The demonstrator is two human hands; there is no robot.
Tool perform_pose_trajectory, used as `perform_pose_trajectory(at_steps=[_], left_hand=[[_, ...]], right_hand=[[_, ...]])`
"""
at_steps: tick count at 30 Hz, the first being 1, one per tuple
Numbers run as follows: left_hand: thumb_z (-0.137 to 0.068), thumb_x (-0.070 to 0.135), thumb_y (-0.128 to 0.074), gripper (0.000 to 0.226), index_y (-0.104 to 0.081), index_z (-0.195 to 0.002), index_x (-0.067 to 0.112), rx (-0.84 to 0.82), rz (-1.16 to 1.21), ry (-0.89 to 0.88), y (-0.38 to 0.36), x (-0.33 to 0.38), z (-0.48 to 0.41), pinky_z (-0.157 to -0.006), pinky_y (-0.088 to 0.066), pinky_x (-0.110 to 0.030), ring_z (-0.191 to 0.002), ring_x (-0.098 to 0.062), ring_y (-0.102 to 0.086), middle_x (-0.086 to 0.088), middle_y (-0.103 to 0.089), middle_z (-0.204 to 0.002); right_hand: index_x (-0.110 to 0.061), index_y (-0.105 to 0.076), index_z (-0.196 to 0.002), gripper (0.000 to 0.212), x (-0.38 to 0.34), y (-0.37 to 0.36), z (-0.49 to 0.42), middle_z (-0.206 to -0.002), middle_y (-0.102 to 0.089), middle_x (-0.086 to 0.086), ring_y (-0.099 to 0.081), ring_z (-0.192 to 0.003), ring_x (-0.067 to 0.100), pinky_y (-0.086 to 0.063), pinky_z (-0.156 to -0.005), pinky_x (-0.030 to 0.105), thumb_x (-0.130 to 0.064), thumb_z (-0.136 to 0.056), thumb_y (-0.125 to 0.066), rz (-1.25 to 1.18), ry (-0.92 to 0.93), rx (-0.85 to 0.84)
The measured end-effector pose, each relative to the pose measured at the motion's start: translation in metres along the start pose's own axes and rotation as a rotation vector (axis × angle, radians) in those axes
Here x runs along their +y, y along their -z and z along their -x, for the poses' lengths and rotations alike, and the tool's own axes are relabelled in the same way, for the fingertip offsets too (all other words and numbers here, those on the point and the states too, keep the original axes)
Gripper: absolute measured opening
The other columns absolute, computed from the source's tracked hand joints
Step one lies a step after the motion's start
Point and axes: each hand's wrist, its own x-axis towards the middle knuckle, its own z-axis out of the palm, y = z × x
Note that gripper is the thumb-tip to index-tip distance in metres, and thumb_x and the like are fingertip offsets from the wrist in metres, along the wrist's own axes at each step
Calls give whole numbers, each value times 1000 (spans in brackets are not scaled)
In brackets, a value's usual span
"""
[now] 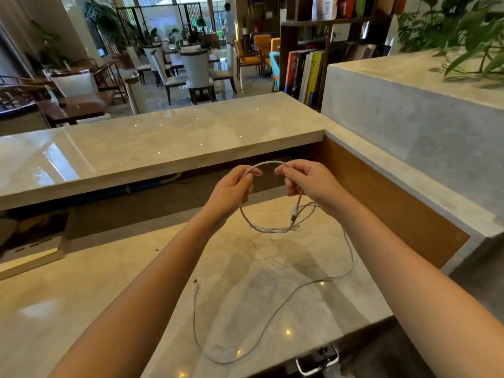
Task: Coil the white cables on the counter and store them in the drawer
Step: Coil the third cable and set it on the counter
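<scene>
Both hands hold one white cable (268, 229) above the lower marble counter (114, 301). My left hand (234, 188) pinches the cable's top arc on the left. Opposite it, my right hand (308, 184) grips the same arc and a small bundle of loops hanging below, where a plug end dangles. The cable forms one round loop between the hands. Its loose tail runs down the right, curves across the counter and ends at a connector (195, 285) near my left forearm. No drawer is visible to me.
A raised marble ledge (152, 143) spans the back, with a dark gap beneath it. A wood-lined wall and grey block (403, 132) close the right side. A book (30, 241) lies at the left. A metal handle (317, 362) sits at the counter's front edge.
</scene>
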Motion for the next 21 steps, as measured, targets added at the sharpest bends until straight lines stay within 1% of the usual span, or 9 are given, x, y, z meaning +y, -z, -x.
perform_pose_trajectory(at_steps=[2,4,6,7,10,12,16,19,21], left_hand=[[-94,17,-47,23,-56,-116,18,166,-235,15,6,-5,-5,-77,-47,-29,-81,-11,-52,1,-54,-88],[-89,21,-57,33,-51,-121,17,414,-412,-18,8,-6,-2,-92,-45,-34,-105,-17,-48,-3,-50,-112],[-90,28,-56,33,-49,-120,16,572,-401,-97,5,5,7,-89,-43,-28,-107,-16,-46,0,-44,-114],[-93,31,-53,27,-51,-115,16,552,-330,-91,4,11,8,-84,-45,-24,-103,-16,-51,1,-48,-110],[-98,39,-39,38,-63,-97,10,210,131,140,2,32,7,-77,-53,-27,-87,-21,-67,-7,-69,-90],[-99,35,-39,38,-67,-96,9,109,206,172,5,40,6,-78,-55,-30,-83,-21,-68,-9,-71,-86],[-100,22,-36,29,-60,-91,9,83,218,141,14,45,9,-65,-52,-27,-62,-15,-56,-1,-54,-66],[-101,24,-34,31,-57,-86,10,-218,307,141,24,55,13,-43,-34,-18,-48,-10,-33,3,-38,-56],[-99,29,-34,32,-56,-85,11,-453,417,113,30,63,13,-39,-28,-16,-44,-8,-28,4,-35,-54]], right_hand=[[-11,-55,-121,26,-6,-4,0,-76,-56,2,-48,-60,8,-47,-58,20,-11,-98,-44,-193,-30,2],[-10,-50,-122,26,-14,-10,0,-80,-54,4,-46,-59,9,-45,-57,21,-5,-97,-42,-350,-44,33],[-8,-50,-115,21,-22,-17,0,-82,-55,5,-48,-60,10,-47,-59,21,-2,-96,-43,-364,-8,72],[-8,-51,-111,18,-25,-21,1,-83,-56,5,-51,-62,10,-50,-62,22,-2,-95,-45,-320,18,79],[-8,-53,-103,14,-29,-35,8,-86,-64,4,-62,-71,14,-55,-73,28,-3,-90,-56,-171,94,22],[-9,-54,-98,13,-25,-40,12,-90,-69,2,-67,-82,14,-55,-79,30,-7,-87,-61,-31,112,-47],[-17,-56,-108,17,-12,-20,11,-105,-66,0,-61,-101,13,-50,-82,25,-20,-91,-57,211,134,74],[-27,-37,-137,48,-15,-3,5,-138,-44,-7,-40,-127,7,-37,-104,28,-26,-93,-54,291,216,-21],[-30,-40,-135,42,-23,-8,2,-136,-44,-12,-40,-124,4,-36,-102,25,-26,-94,-52,260,275,-168]])
